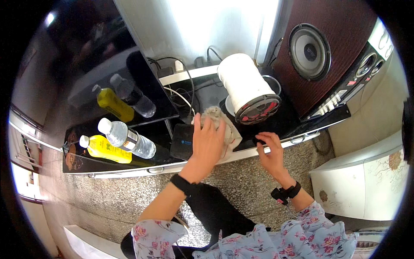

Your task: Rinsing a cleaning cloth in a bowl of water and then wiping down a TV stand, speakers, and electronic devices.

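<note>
My left hand (pixel 208 140) lies palm down over a crumpled beige cloth (pixel 231 129) on the black top of a low cabinet (pixel 288 128). Its fingers press on the cloth, beside a flat black box (pixel 181 142) with a small blue logo. My right hand (pixel 271 150) is at the cabinet's front edge, thumb and fingers bent towards each other. Something small and dark (pixel 257 141) shows at those fingertips, too unclear to name. Just beyond both hands, a white cylindrical device (pixel 243 81) with a black-and-red end leans on its round base.
A tall wood-veneer loudspeaker (pixel 310 51) stands to the right. At left, a yellow drink bottle (pixel 108 149) and a clear water bottle (pixel 129 139) lean before a glossy black screen (pixel 97 64). Cables (pixel 181 94) tangle behind the box. A white cabinet (pixel 359 187) stands lower right.
</note>
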{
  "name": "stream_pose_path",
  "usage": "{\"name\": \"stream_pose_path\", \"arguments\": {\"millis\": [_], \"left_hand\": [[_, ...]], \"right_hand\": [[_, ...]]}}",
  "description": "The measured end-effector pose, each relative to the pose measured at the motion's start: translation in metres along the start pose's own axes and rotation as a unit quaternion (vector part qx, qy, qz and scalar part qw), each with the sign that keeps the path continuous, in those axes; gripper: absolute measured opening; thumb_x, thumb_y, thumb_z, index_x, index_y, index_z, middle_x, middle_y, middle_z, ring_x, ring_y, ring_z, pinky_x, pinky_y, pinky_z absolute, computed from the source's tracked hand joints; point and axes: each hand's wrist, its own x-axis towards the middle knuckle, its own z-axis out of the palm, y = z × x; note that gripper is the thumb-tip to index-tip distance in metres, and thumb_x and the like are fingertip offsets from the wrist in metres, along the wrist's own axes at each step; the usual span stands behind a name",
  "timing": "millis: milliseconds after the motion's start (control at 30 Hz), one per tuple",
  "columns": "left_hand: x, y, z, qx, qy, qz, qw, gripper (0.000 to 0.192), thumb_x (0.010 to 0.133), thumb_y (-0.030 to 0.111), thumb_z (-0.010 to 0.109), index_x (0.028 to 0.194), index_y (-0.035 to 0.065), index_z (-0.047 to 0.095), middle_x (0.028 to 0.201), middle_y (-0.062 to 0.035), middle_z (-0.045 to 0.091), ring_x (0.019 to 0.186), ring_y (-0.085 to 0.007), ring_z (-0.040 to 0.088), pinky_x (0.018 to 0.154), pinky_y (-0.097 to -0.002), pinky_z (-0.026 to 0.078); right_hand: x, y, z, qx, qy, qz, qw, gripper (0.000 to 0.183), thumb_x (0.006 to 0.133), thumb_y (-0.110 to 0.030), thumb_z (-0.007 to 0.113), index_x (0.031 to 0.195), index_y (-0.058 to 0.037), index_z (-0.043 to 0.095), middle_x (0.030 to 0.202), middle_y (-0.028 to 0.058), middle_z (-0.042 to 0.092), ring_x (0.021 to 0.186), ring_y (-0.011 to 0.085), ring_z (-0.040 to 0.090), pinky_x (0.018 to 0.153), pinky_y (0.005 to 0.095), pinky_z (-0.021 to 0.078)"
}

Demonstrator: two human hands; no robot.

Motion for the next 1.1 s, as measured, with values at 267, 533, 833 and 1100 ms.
{"name": "stream_pose_path", "arguments": {"millis": [267, 533, 833, 1100], "left_hand": [[0.053, -0.013, 0.054, 0.036, -0.050, -0.063, 0.996, 0.034, 0.065, 0.015, 0.069, 0.094, 0.0022, 0.056, 0.086, -0.0146, 0.061, 0.090, -0.0297, 0.053, 0.077, -0.0398, 0.038], [0.094, -0.053, 0.082, -0.039, -0.081, -0.200, 0.976, 0.056, 0.064, 0.018, 0.077, 0.110, -0.0004, 0.050, 0.104, -0.0198, 0.061, 0.104, -0.0363, 0.056, 0.084, -0.0460, 0.045], [0.121, -0.074, 0.113, -0.135, 0.010, -0.051, 0.989, 0.041, 0.060, 0.012, 0.077, 0.096, 0.0032, 0.060, 0.103, -0.0183, 0.062, 0.100, -0.0319, 0.059, 0.084, -0.0417, 0.048], [0.128, -0.062, 0.098, 0.005, -0.070, -0.247, 0.966, 0.047, 0.073, 0.029, 0.067, 0.108, 0.0004, 0.051, 0.105, -0.0226, 0.060, 0.100, -0.0406, 0.056, 0.084, -0.0441, 0.047]], "right_hand": [[0.038, 0.044, -0.019, -0.033, 0.120, 0.006, 0.992, 0.018, 0.086, -0.003, 0.059, 0.103, -0.0037, 0.062, 0.112, 0.0122, 0.056, 0.102, 0.0306, 0.055, 0.085, 0.0397, 0.0458], [0.041, 0.066, -0.014, -0.098, 0.122, 0.000, 0.988, 0.020, 0.085, -0.003, 0.059, 0.105, -0.0023, 0.060, 0.119, 0.0140, 0.055, 0.110, 0.0317, 0.054, 0.091, 0.0394, 0.0437], [0.047, 0.060, -0.013, -0.122, 0.103, -0.002, 0.987, 0.026, 0.084, -0.009, 0.063, 0.109, -0.0018, 0.058, 0.125, 0.0161, 0.052, 0.120, 0.0369, 0.047, 0.096, 0.0465, 0.0427], [0.046, 0.067, -0.013, -0.151, 0.104, 0.000, 0.983, 0.023, 0.084, -0.008, 0.061, 0.106, -0.0004, 0.060, 0.124, 0.0175, 0.052, 0.121, 0.0378, 0.046, 0.096, 0.0462, 0.0414]]}}
